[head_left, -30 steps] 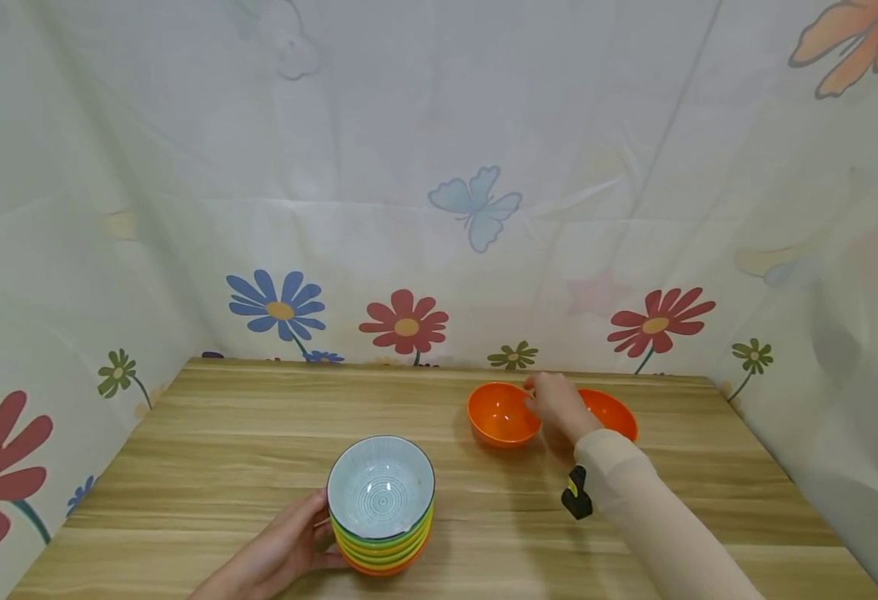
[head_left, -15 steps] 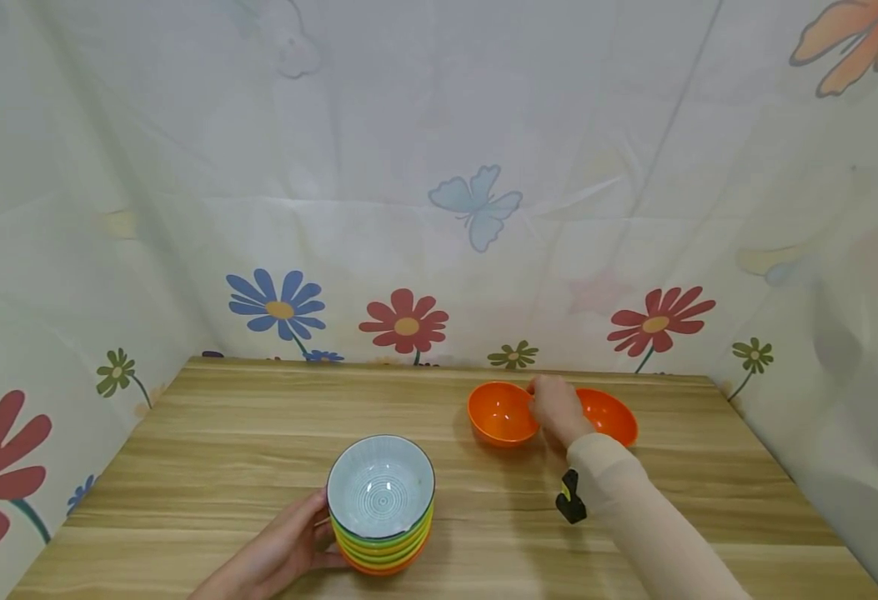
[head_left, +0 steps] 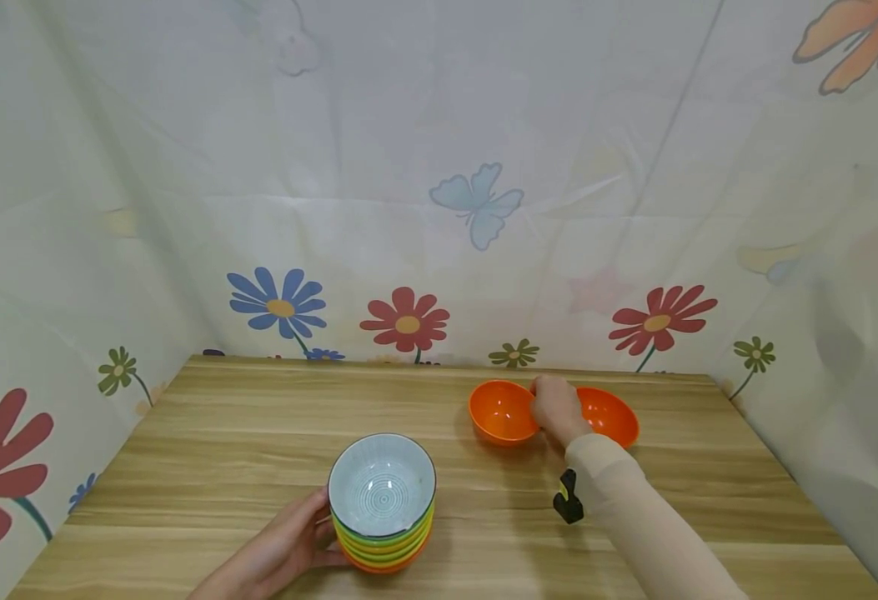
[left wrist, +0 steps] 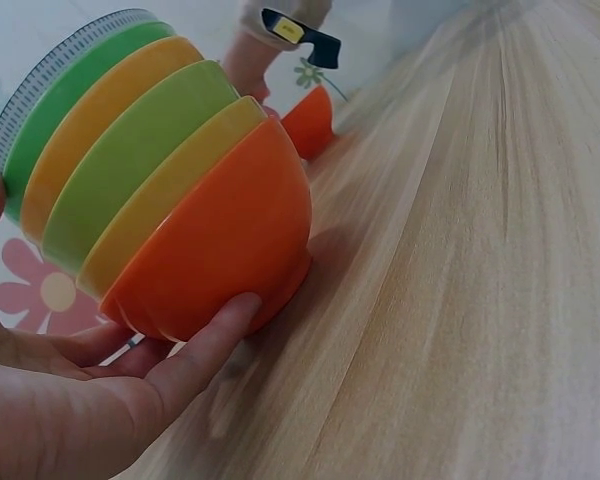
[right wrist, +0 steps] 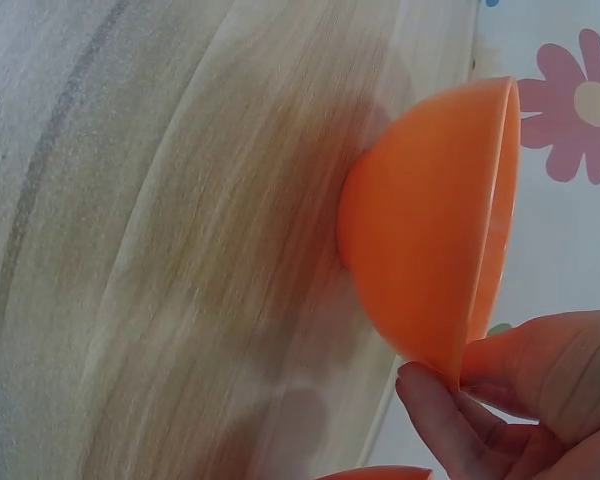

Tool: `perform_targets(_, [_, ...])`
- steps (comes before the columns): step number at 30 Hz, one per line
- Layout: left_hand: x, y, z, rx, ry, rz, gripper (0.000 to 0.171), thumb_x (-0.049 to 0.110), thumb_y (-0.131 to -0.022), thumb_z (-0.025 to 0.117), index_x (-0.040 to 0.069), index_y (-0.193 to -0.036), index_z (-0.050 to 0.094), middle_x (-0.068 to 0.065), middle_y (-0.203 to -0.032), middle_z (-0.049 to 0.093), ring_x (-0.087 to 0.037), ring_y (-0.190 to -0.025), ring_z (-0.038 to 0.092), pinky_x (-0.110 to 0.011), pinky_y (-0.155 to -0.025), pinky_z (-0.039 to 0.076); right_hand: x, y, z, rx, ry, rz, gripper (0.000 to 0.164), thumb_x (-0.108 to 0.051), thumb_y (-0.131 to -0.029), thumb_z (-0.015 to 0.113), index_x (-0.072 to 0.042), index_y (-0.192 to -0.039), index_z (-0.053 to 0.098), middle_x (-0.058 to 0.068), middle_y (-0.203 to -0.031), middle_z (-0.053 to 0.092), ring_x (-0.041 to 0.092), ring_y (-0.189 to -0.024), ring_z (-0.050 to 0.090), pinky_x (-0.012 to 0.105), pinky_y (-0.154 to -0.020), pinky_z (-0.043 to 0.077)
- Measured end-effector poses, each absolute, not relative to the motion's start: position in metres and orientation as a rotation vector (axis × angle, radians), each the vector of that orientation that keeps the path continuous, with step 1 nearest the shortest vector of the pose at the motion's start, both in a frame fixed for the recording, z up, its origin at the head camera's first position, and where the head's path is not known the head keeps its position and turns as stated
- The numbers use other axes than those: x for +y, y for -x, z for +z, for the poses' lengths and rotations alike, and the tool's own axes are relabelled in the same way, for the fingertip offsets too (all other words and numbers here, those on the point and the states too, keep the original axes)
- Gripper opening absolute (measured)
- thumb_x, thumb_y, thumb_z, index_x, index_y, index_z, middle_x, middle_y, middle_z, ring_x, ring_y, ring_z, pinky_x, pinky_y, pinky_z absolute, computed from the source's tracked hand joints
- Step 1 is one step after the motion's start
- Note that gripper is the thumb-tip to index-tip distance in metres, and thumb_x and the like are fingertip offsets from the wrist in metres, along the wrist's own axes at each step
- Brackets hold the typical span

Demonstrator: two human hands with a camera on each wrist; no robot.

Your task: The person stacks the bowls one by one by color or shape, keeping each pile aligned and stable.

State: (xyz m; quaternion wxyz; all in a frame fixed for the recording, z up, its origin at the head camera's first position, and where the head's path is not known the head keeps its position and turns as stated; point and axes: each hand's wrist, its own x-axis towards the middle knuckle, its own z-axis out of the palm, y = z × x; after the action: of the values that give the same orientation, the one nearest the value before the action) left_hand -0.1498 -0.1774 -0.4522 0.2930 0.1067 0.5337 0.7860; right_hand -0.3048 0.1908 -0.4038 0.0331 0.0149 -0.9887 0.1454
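My left hand [head_left: 288, 542] holds a stack of bowls at its left side, thumb by the upper rims and fingers against the lowest bowl. On top is a pale grey-blue bowl [head_left: 382, 487] with a dark rim. Under it, green and yellow-orange bowls [left wrist: 140, 150] alternate, down to an orange bowl [left wrist: 225, 235] at the bottom. Farther back, my right hand [head_left: 560, 410] pinches the right rim of another orange bowl [head_left: 502, 412] between thumb and fingers. In the right wrist view this orange bowl [right wrist: 430, 220] has its base on the table.
A further orange bowl [head_left: 609, 418] stands right of my right hand, partly hidden by it. The wooden table [head_left: 273, 433] ends at a hanging flower-printed cloth [head_left: 333, 208] at the back and sides. A black-and-yellow piece [head_left: 568, 497] sits at the right wrist.
My right hand's fingers have come down and closed on the left orange bowl's rim, and the right forearm has shifted slightly left. The left hand and the stack stay in place.
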Motion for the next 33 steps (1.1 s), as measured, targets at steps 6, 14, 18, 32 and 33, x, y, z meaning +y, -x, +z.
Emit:
perform_targets(6, [-0.1781, 0.1497, -0.4517, 1.424, -0.288, 2.093, 0.049, 0.038, -0.1, 0.031, 0.008, -0.139, 0.035, 0.002, -0.127, 0.051, -0.014, -0.116, 0.048, -0.057, -0.093, 0.041, 0.1907, 0.3044, -0.4042, -3.028, -0.026, 0.504, 0.026, 0.004, -0.077, 0.053, 0.001, -0.098, 0.068, 0.016, -0.097, 0.067, 0.031, -0.085, 0.062, 0.043, -0.076, 0.053])
perform_targets(14, [-0.1779, 0.1505, -0.4531, 1.407, -0.311, 2.095, 0.047, 0.037, -0.101, 0.03, 0.009, -0.137, 0.038, 0.003, -0.126, 0.052, -0.013, -0.115, 0.049, -0.056, -0.094, 0.041, 0.1905, 0.304, -0.4051, -3.005, -0.034, 0.514, 0.025, 0.003, -0.079, 0.052, 0.001, -0.097, 0.069, 0.016, -0.096, 0.068, 0.029, -0.082, 0.062, 0.043, -0.076, 0.053])
perform_targets(18, [-0.1778, 0.1501, -0.4529, 1.41, -0.315, 2.094, 0.047, 0.037, -0.101, 0.029, 0.009, -0.137, 0.038, 0.003, -0.127, 0.052, -0.013, -0.116, 0.048, -0.056, -0.094, 0.041, 0.1909, 0.3052, -0.4064, -3.006, -0.021, 0.519, 0.025, 0.002, -0.079, 0.052, 0.0, -0.097, 0.069, 0.016, -0.096, 0.068, 0.028, -0.08, 0.061, 0.042, -0.076, 0.053])
perform_targets(32, [-0.1776, 0.1494, -0.4519, 1.393, -0.36, 2.101, 0.04, 0.034, -0.102, 0.026, 0.017, -0.132, 0.046, 0.006, -0.127, 0.053, -0.011, -0.117, 0.047, -0.057, -0.095, 0.039, 0.1918, 0.3048, -0.4087, -2.96, -0.083, 0.505, 0.024, 0.0, -0.08, 0.054, 0.001, -0.097, 0.07, 0.017, -0.098, 0.068, 0.028, -0.08, 0.063, 0.04, -0.069, 0.055])
perform_targets(33, [-0.1775, 0.1493, -0.4518, 1.393, -0.36, 2.101, 0.04, 0.034, -0.102, 0.026, 0.018, -0.132, 0.046, 0.006, -0.127, 0.053, -0.011, -0.117, 0.047, -0.058, -0.095, 0.039, 0.192, 0.3045, -0.4084, -2.958, -0.087, 0.506, 0.023, 0.0, -0.081, 0.054, 0.001, -0.097, 0.07, 0.016, -0.098, 0.068, 0.028, -0.08, 0.063, 0.039, -0.068, 0.055])
